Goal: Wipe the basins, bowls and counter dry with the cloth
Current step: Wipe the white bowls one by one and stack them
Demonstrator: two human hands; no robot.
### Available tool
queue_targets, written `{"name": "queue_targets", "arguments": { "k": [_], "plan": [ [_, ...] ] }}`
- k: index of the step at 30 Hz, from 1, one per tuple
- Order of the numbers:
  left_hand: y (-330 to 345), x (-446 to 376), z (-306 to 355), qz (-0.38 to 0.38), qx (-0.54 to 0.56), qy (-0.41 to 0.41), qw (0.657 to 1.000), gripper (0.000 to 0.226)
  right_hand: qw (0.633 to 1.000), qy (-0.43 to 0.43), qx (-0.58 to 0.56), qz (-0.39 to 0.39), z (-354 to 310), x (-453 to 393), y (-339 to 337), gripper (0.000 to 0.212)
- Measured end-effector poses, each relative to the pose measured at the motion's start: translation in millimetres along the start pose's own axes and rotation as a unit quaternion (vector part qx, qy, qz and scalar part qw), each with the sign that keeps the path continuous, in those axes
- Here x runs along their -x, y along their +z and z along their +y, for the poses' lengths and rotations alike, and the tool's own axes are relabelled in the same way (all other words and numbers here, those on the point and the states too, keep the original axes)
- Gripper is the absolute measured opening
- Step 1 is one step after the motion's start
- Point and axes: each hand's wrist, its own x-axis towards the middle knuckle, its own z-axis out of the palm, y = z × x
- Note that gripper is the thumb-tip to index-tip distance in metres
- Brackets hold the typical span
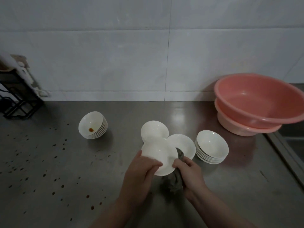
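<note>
The counter at my left is spotted with drops, so it looks unwiped; the nested pink basins wait far right. My left hand grips a white bowl above the counter while my right hand clutches the grey cloth against it.

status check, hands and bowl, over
Left hand holds white bowl. Right hand grips grey cloth at its rim. Nothing blocking.

The picture is dim and greyish, with soft grain and slightly muted detail. A pale glare patch lies on the counter near the wall, and small highlights dot the bowls. Wide-angle distortion bends the edges, and the corners darken.
</note>
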Motion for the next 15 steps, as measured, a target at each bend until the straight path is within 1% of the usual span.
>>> {"name": "queue_targets", "arguments": {
  "k": [1, 2, 3, 4, 5, 7, 8, 10, 12, 13, 15],
  "plan": [
    [1, -6, 0, -0.003, 0.021, -0.003, 1.0, 0.017, 1.0, -0.006, -0.004, 0.01, 0, -1, 2, 0.017],
    [0, -13, 0, 0.004, 0.032, -0.031, 0.999, 0.022, 1.0, -0.014, -0.003, 0.018, 0, -3, 4, 0.016],
    [-2, -18, -1, 0.021, 0.04, -0.076, 0.996, 0.029, 1.0, -0.02, 0.002, 0.024, 0, -4, 4, 0.016],
    [-3, -22, -2, 0.035, 0.05, -0.139, 0.988, 0.03, 0.999, -0.025, 0.011, 0.028, 0, -4, 4, 0.017],
    [-4, -24, -5, 0.037, 0.075, -0.212, 0.974, 0.027, 0.999, -0.027, 0.018, 0.03, 0, -4, 4, 0.018],
    [-5, -20, -10, 0.0, 0.173, -0.357, 0.918, 0.018, 0.998, -0.032, 0.032, 0.034, 2, -2, 3, 0.02],
    [-5, -17, -14, -0.014, 0.206, -0.403, 0.892, 0.016, 0.998, -0.036, 0.041, 0.036, 2, -2, 2, 0.021],
    [-7, -16, -20, -0.021, 0.238, -0.455, 0.858, 0.012, 0.997, -0.037, 0.061, 0.036, 2, -4, 2, 0.023],
    [-11, -25, -21, -0.003, 0.269, -0.481, 0.834, 0.009, 0.998, -0.026, 0.056, 0.018, -4, -7, 5, 0.022],
    [-12, -33, -23, 0.006, 0.279, -0.484, 0.829, 0.009, 0.999, -0.021, 0.042, 0.005, -9, -9, 8, 0.022],
    [-14, -53, -28, 0.012, 0.278, -0.473, 0.836, 0.013, 1.0, -0.023, 0.002, -0.02, -24, -11, 14, 0.017]
  ]
}}
